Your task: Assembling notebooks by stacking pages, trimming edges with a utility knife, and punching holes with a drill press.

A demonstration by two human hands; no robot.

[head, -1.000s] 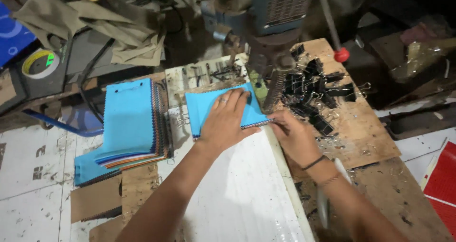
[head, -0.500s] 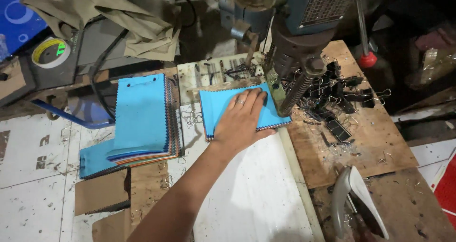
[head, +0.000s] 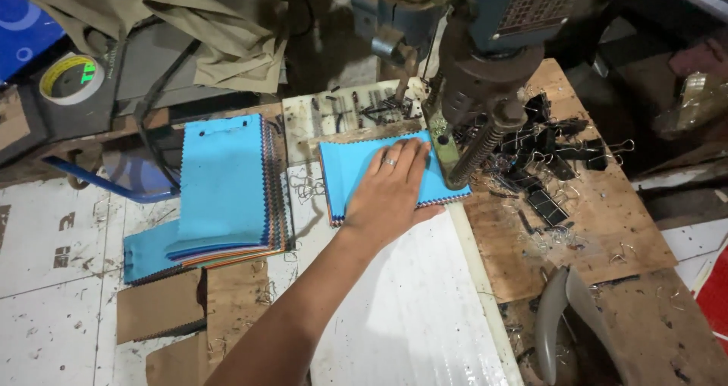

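My left hand presses flat, fingers spread, on the blue stack, its right edge touching the drill; right hand unseen.

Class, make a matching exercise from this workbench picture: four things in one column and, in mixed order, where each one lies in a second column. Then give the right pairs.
Things:
1. left hand
2. tape roll
3. black clips
4. tall swatch stack

Places:
A. far left, beside the beige cloth
B. on the plywood, right of the machine
C. flat on the small blue stack
D. left of the small blue stack

Pairs: 1-C, 2-A, 3-B, 4-D
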